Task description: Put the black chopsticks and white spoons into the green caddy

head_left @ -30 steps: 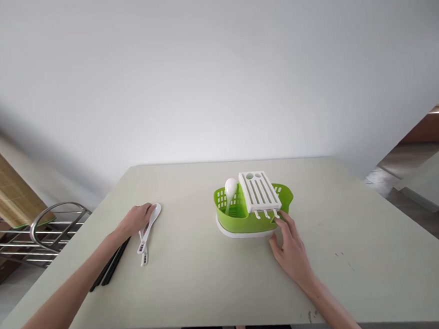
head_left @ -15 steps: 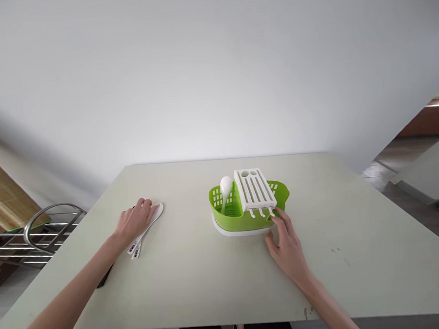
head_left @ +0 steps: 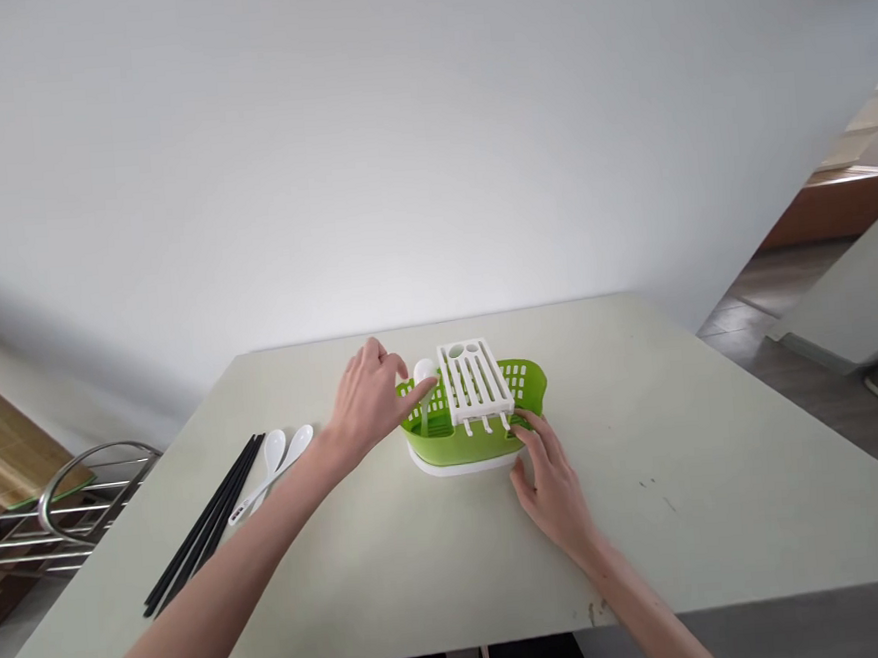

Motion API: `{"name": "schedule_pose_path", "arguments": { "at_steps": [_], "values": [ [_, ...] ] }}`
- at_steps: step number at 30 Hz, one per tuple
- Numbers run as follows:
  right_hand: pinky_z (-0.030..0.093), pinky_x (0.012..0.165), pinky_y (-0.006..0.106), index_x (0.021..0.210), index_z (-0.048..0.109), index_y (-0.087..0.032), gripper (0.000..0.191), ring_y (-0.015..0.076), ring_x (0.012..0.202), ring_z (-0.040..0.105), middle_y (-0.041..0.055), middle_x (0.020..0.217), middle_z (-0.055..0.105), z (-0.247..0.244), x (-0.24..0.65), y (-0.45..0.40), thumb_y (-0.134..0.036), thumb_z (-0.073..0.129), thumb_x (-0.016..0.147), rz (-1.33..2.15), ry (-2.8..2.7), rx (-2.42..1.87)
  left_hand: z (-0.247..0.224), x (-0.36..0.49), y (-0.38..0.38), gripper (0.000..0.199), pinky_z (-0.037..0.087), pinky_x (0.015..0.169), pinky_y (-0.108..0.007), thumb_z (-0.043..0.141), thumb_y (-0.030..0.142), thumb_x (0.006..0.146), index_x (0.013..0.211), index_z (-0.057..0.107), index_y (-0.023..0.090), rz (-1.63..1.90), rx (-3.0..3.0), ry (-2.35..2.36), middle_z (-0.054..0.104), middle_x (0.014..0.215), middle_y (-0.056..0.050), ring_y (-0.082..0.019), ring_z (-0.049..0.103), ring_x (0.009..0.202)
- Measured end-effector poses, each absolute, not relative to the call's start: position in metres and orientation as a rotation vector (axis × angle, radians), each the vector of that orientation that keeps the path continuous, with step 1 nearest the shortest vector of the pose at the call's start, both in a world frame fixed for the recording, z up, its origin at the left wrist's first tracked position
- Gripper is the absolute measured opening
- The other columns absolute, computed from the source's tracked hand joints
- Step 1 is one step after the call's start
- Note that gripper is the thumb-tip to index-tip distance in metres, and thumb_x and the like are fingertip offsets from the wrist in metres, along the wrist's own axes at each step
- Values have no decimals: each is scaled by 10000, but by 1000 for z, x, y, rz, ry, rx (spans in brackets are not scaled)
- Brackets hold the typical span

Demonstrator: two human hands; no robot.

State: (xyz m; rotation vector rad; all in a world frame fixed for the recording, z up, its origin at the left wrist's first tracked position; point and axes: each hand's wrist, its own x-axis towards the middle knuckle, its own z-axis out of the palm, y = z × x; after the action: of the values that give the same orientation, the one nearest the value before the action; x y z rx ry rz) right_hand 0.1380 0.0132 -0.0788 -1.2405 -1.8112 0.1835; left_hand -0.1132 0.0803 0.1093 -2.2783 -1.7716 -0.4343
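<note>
A green cutlery basket on a white base tray stands at the table's middle. A white slotted rack with hooks sits across its top. One white spoon stands upright in the left compartment, bowl up. Over the basket's left end is my left hand, thumb stretched toward that spoon and apart from the fingers, with nothing visible in it. My right hand grips the front right rim, fingers over the edge by the hooks. Two more white spoons lie crossed at the left, beside several black chopsticks.
The pale table meets a white wall at the back. Off its left edge stand a metal rack and a bamboo board. A white panel stands beyond the right edge.
My left hand has left the spoons at the left and moved right to the basket. The view has turned left, showing the chopsticks. My right hand stays at the rim.
</note>
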Motion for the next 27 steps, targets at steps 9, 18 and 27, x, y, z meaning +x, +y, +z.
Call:
{"name": "schedule_pose_path", "arguments": {
  "at_steps": [9, 18, 27],
  "values": [
    [542, 1081, 578, 1423, 464, -284, 444, 345, 1552, 347, 121, 1566, 485, -76, 139, 13, -143, 439, 1003, 167, -1819, -1243, 102, -92, 91, 299, 493, 711, -357, 606, 439, 934, 1108, 613, 195, -75, -2303, -1953, 697, 1122, -106, -284, 709, 908],
    [522, 1091, 594, 1405, 466, -277, 409, 346, 1530, 383, 135, 1562, 480, -79, 143, 11, -175, 450, 1009, 191, -1829, -1260, 99, -131, 68, 423, 468, 610, -303, 561, 456, 979, 1329, 529, 220, -941, -2467, -1997, 659, 857, -7, -161, 617, 599],
    [524, 1090, 573, 1388, 476, -276, 393, 332, 1489, 439, 137, 1572, 461, -80, 145, 7, -218, 472, 999, 204, -1834, -1291, 107, -221, 53, 450, 394, 485, -242, 470, 642, 1004, 921, 569, 210, -2031, -1972, -2127, 497, 668, 25, -115, 453, 524]
  ]
}}
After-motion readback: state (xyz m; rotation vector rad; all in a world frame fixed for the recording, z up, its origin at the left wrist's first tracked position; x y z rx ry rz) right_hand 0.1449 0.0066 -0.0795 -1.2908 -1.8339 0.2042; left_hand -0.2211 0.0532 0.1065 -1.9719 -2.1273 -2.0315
